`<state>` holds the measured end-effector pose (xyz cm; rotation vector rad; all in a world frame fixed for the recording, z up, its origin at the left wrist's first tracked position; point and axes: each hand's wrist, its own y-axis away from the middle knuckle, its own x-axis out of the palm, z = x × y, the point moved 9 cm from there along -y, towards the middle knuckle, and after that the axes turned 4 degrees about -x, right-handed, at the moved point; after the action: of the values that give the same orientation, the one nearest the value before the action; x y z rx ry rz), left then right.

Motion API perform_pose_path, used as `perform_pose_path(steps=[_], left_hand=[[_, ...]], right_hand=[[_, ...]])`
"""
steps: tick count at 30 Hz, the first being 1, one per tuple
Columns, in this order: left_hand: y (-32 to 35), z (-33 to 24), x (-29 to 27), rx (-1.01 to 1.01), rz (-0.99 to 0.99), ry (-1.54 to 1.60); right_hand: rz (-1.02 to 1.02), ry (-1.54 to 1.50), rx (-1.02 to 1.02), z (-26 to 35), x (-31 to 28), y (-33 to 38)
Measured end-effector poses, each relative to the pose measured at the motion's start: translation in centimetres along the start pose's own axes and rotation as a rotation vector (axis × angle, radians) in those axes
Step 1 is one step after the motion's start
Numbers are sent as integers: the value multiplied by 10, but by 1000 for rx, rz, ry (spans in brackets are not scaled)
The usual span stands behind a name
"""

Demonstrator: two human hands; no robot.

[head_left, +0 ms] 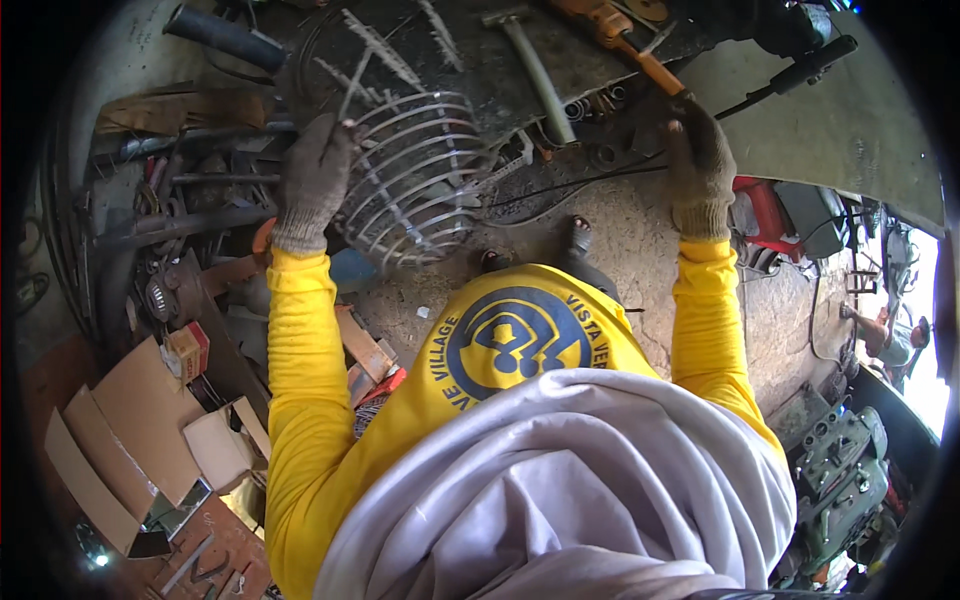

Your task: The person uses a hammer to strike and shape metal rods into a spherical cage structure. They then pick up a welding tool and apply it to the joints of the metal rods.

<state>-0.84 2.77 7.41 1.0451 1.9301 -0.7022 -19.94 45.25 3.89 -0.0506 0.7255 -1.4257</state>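
My left hand (312, 180), in a dark knit glove, is closed on the left side of a round metal cage (420, 180). Curved, evenly spaced rods and straight cross strips form this cage, which hangs tilted in front of me. A thin metal rod (356, 82) rises from beside those fingertips; whether I grip it too is unclear. At the right, my gloved right hand (697, 165) has its fingers curled at the near end of an orange power tool (625, 45), apparently an angle grinder, which lies over the dark workbench (470, 85).
A hammer (535, 80) and several metal strips (382, 50) lie on the workbench. Metal scrap crowds the left, above open cardboard boxes (135, 430). A red case (765, 215) stands right of my right hand. Farther right are a person (890, 335) and a greasy machine part (840, 480).
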Motion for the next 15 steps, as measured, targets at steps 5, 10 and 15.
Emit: perform_pose_path(steps=[5,10,15], left_hand=[[19,10,-5,-24,-193,78],[25,20,-8,-12,-240,-55],[33,63,-1,-163,-230,162]], right_hand=[[-470,88,-201,-7,-72,-44],[-611,60,249,-121,-108,-61],[-265,208,543,-207,-105,-128]])
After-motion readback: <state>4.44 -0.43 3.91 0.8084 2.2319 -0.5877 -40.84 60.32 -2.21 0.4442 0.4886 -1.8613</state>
